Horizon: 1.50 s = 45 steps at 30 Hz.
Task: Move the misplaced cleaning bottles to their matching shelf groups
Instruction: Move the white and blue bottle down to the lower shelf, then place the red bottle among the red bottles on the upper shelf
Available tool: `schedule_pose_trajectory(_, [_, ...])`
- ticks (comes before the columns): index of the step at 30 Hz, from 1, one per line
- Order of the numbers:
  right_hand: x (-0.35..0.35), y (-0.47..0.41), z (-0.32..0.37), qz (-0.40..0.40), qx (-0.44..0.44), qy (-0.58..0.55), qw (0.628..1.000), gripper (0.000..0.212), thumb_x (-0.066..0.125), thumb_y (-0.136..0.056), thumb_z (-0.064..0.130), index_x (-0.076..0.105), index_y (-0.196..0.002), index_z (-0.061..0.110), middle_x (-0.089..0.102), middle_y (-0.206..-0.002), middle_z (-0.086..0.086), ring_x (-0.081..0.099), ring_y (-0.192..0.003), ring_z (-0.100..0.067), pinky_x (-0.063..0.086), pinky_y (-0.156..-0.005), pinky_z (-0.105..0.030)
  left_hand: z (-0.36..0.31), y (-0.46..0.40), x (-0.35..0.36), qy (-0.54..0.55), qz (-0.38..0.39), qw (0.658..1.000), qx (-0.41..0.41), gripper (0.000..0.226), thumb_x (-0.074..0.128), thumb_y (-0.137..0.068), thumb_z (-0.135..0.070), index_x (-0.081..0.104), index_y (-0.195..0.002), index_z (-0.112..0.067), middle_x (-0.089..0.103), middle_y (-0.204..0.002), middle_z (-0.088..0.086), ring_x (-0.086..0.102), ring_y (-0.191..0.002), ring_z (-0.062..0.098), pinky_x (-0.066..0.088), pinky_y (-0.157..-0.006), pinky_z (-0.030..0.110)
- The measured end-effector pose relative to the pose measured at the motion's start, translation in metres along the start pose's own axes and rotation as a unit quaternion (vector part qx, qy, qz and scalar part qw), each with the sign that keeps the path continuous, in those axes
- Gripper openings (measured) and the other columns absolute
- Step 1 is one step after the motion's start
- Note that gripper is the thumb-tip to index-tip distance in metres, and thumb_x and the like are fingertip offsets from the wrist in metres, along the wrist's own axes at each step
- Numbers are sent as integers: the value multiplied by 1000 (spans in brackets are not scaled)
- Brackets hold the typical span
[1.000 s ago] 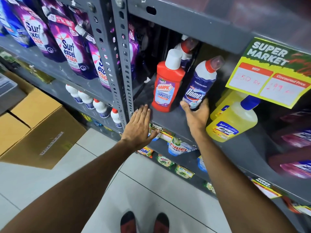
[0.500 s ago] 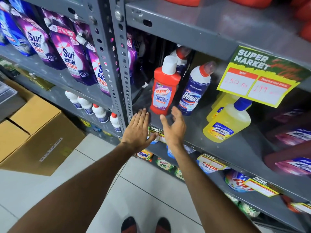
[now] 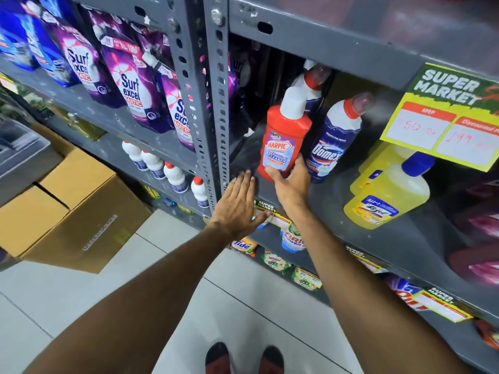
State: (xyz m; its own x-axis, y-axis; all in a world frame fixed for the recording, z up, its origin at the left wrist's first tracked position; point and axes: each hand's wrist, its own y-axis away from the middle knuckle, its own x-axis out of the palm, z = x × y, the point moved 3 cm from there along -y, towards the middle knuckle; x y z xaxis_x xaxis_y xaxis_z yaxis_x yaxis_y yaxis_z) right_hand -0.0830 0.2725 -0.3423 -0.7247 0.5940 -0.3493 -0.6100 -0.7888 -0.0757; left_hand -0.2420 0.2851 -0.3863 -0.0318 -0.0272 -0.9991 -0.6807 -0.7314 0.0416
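Observation:
A red Harpic bottle with a white neck stands on the grey shelf, and my right hand grips its base. Just right of it stands a blue-and-white Domex bottle with a red cap, with another like it behind. A yellow Lizol bottle with a blue cap stands further right. My left hand lies flat on the shelf edge, left of the Harpic bottle, fingers spread, holding nothing.
Purple Surf Excel pouches fill the left shelf. Small white bottles line the shelf below it. A yellow price tag hangs at the right. Cardboard boxes sit on the floor at left. Detergent packets fill the lower shelf.
My right hand left the Domex bottle, swung left and closed around the base of the Harpic bottle. My left hand stayed flat on the shelf edge.

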Motion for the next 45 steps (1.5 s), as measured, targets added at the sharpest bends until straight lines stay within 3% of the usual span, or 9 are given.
schedule_pose_trajectory(4, [-6,19,-2,15,-2,-5,1000,52,89,-79,11,64,-125,13,76,-113,-2,74,-102,-16,59,-88,-23,5,10,-2,18,-3,1000,13,97,15,-102,-71,-1,-160,5,-6,-170,25,-5,-160,33,4,-130,45])
schedule_pose_trajectory(9, [-30,57,4,39,3,6,999,44,89,-79,12,64,-114,24,73,-99,16,71,-90,8,54,-80,-12,8,49,-10,46,-29,998,22,98,18,-102,-71,5,-160,6,-2,-170,25,-3,-160,33,12,-129,49])
schedule_pose_trajectory(11, [-40,75,11,46,8,10,999,45,89,-80,13,64,-115,25,71,-99,23,70,-89,12,56,-80,-14,7,65,-21,56,-46,997,29,96,23,-104,-69,8,-160,6,0,-170,25,0,-160,33,14,-128,50])
schedule_pose_trajectory(16, [-67,116,47,49,29,-5,998,56,85,-72,43,66,-123,31,79,-111,11,76,-101,-9,63,-92,-45,3,97,-80,43,-109,992,43,92,29,-105,-65,16,-159,8,9,-169,27,9,-159,35,12,-130,47])
schedule_pose_trajectory(23, [-105,147,130,17,-18,-8,1000,52,86,-70,52,60,-114,63,80,-107,20,76,-101,-7,63,-92,-48,7,106,-183,38,-187,980,49,95,40,-103,-64,13,-159,8,6,-170,26,7,-160,33,10,-129,45])
schedule_pose_trajectory(27, [-129,146,187,-1,-59,-5,998,48,84,-68,50,61,-110,60,79,-105,23,75,-98,-1,63,-91,-42,10,96,-244,19,-231,971,56,93,38,-104,-63,11,-159,8,4,-170,26,6,-159,34,8,-128,45])
schedule_pose_trajectory(33, [-162,124,260,-52,-117,4,992,55,80,-65,51,66,-117,36,80,-104,18,76,-98,-8,62,-89,-46,12,78,-318,10,-286,956,66,91,38,-105,-59,9,-160,7,2,-170,25,4,-160,33,12,-128,47])
schedule_pose_trajectory(39, [-195,90,308,-91,-142,16,986,54,86,-71,49,64,-120,38,79,-109,20,75,-103,-6,62,-92,-46,1,54,-358,21,-261,963,62,91,30,-105,-63,4,-161,4,-1,-170,22,-1,-159,31,13,-130,47])
schedule_pose_trajectory(45, [-208,53,328,-112,-132,51,984,57,88,-71,45,68,-121,27,79,-116,9,74,-109,-15,59,-99,-45,-3,35,-356,27,-221,974,39,95,13,-99,-69,-7,-160,1,-8,-171,21,-9,-159,28,-6,-127,38])
